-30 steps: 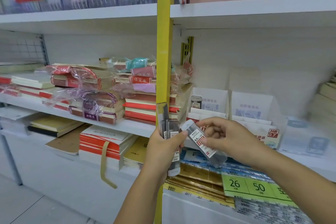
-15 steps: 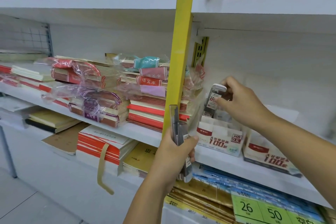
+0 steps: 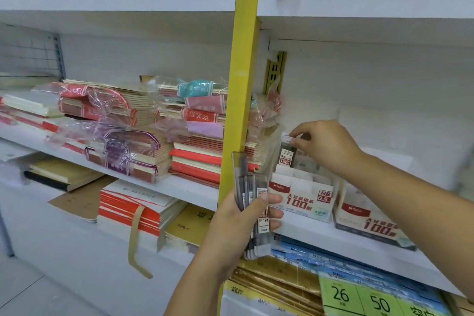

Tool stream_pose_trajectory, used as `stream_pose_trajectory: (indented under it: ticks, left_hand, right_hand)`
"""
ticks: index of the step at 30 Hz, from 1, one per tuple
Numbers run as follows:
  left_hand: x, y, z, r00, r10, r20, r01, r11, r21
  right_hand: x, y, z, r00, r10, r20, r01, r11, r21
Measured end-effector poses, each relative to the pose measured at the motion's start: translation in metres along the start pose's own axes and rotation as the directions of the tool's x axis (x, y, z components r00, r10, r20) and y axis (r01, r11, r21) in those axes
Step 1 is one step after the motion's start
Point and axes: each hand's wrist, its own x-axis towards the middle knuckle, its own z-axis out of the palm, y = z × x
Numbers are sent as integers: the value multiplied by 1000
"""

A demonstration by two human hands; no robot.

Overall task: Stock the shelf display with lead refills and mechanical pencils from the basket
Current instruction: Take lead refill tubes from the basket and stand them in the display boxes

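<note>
My left hand (image 3: 239, 220) grips a bundle of clear lead refill cases (image 3: 252, 195) upright in front of the yellow shelf post. My right hand (image 3: 325, 143) pinches the white cap of one lead refill case (image 3: 286, 155), which stands upright at the back left of a white HB 0.5 display box (image 3: 302, 197) on the middle shelf. A second white display box (image 3: 369, 220) sits just to the right. No basket or mechanical pencils can be made out.
A yellow upright post (image 3: 243, 72) divides the shelving. Left of it lie stacks of wrapped notebooks (image 3: 128, 133) and red-edged pads (image 3: 133, 210). Below the boxes are blue packs and green price tags (image 3: 359, 300). The shelf above (image 3: 359, 7) overhangs the boxes.
My right hand has lowered the single refill case from above the display box down into its back left slot. My left hand keeps its bundle in much the same place.
</note>
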Motion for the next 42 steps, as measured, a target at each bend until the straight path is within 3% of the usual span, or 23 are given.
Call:
stream_pose_trajectory:
  ticks: [2, 8, 10, 14, 16, 18, 20, 22, 24, 32, 35, 38, 42]
  left_hand:
    - [0, 1, 1, 1000, 10, 2, -10, 1000, -15]
    - [-2, 3, 0, 1000, 12, 11, -11, 997, -82]
    - [-4, 5, 0, 999, 10, 35, -7, 996, -83]
    - [-7, 7, 1, 999, -3, 34, 7, 994, -109]
    - [-8, 7, 1, 999, -7, 32, 12, 990, -140]
    - [-7, 7, 2, 999, -5, 46, 13, 986, -164]
    - [-7, 8, 2, 997, 8, 73, 4, 987, -162]
    - [-8, 10, 5, 994, 21, 103, -7, 991, -135]
    - [-10, 11, 9, 993, 20, 115, -6, 993, -120]
    - [-20, 11, 3, 990, -39, 138, 49, 996, -73]
    - [-20, 9, -3, 995, -39, 89, 37, 999, 24]
    - [-18, 10, -6, 999, 48, 11, -49, 994, 95]
    - [-15, 15, -7, 984, 164, -63, -151, 972, 177]
  right_hand:
    - [0, -3, 4, 1000, -11, -2, 11, 998, 56]
    - [5, 2, 7, 988, 146, 40, -151, 924, 351]
    - [5, 1, 7, 993, 111, 40, -118, 950, 290]
    - [0, -7, 7, 999, -5, -53, 0, 996, -85]
    - [-10, -12, 1, 993, -49, -106, 38, 994, -103]
    - [-32, -18, -7, 984, -86, -158, 97, 993, 66]
    - [-60, -27, -10, 994, -103, -47, 112, 943, 312]
    - [-86, -37, -9, 982, -109, 154, 7, 837, 546]
    - [-100, -41, -5, 972, -90, 219, -100, 681, 725]
    - [-106, -28, -3, 980, 168, 102, -177, 523, 834]
    - [-113, -25, -4, 982, 169, 89, -162, 489, 857]
    - [-116, -17, -12, 972, -6, 236, -196, 538, 820]
    - [-109, -14, -28, 932, -137, 335, -103, 786, 610]
